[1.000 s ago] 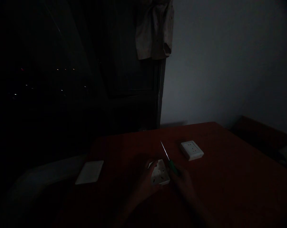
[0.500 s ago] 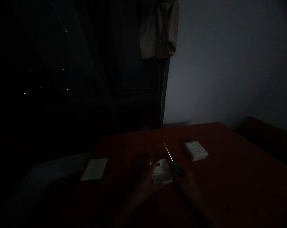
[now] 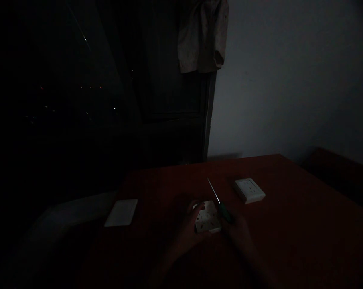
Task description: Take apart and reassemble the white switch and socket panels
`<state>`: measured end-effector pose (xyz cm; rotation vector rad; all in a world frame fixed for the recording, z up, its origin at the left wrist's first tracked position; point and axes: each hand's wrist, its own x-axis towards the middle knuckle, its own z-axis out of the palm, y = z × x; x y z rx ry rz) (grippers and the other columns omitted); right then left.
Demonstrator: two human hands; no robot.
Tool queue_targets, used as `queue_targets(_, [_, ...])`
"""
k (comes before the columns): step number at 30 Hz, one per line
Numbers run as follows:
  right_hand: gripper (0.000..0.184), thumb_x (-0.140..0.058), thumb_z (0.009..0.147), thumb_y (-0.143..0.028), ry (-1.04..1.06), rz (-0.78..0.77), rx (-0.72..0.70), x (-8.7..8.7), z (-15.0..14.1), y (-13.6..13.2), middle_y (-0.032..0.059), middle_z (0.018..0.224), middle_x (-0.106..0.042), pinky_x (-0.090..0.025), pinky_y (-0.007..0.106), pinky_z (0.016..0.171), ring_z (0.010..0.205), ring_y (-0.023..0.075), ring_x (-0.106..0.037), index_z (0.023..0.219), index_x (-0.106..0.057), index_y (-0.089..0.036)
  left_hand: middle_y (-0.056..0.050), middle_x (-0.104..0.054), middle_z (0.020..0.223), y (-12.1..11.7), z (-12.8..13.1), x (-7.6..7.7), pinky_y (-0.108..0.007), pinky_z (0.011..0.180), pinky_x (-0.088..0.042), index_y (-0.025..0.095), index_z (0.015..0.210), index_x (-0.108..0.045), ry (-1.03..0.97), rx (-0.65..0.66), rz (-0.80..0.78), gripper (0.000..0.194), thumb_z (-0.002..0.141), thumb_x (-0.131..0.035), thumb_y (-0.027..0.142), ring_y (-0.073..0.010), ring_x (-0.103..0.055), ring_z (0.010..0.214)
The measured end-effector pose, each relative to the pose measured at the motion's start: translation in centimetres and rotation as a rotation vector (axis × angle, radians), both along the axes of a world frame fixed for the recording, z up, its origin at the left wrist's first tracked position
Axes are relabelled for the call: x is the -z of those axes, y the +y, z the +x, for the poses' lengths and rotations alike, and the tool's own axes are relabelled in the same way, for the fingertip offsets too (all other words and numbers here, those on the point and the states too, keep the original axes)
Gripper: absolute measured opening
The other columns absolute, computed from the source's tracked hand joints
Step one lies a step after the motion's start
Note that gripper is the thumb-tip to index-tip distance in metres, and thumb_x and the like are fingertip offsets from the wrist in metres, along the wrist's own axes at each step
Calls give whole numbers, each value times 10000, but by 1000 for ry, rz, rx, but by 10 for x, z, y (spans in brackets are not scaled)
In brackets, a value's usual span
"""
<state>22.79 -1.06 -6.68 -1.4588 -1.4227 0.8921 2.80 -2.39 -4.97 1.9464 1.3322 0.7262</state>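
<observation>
My left hand (image 3: pixel 191 229) grips the left side of a white open wall socket back box (image 3: pixel 207 218), thumb and fingers around its edges. The box's hollow side faces up and shows several slots and holes. In my right hand (image 3: pixel 238 229) is a screwdriver (image 3: pixel 225 212) with a green handle. Its thin metal shaft points up and away to the left, past the box's far edge, and its tip touches nothing I can see. The right fingers lie close to the box's right side; in the dark I cannot tell whether they touch it.
A white socket (image 3: pixel 250 190) on its box stands to the right on the reddish-brown table (image 3: pixel 289 216). A flat white cover plate (image 3: pixel 121 212) lies at the left. Behind are a dark window (image 3: pixel 79 120), a hanging cloth (image 3: pixel 203 38) and a pale wall (image 3: pixel 283 80).
The whole view has shifted slightly. Both hands, the box and the screwdriver keep nearly the same positions relative to each other and the table.
</observation>
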Motion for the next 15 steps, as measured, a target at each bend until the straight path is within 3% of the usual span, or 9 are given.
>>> queue_targets(10, [399, -561, 728, -356, -86, 41, 43, 4, 6, 2, 110, 1016, -724, -509, 379, 809, 890, 285, -668, 1036, -699, -144, -72, -298, 1487, 3, 9, 7, -408, 1109, -312, 280, 1384, -373, -8, -6, 76, 763, 714, -739, 272, -272, -336, 1340])
queue_targets(15, [392, -565, 748, -380, -101, 65, 65, 7, 8, 1, 130, 1022, -713, -508, 389, 798, 894, 291, -656, 1030, -692, -139, -59, -275, 1512, 6, -2, -10, -417, 1127, -282, 275, 1395, -356, 119, -75, 111, 717, 759, -687, 278, -262, -281, 1380])
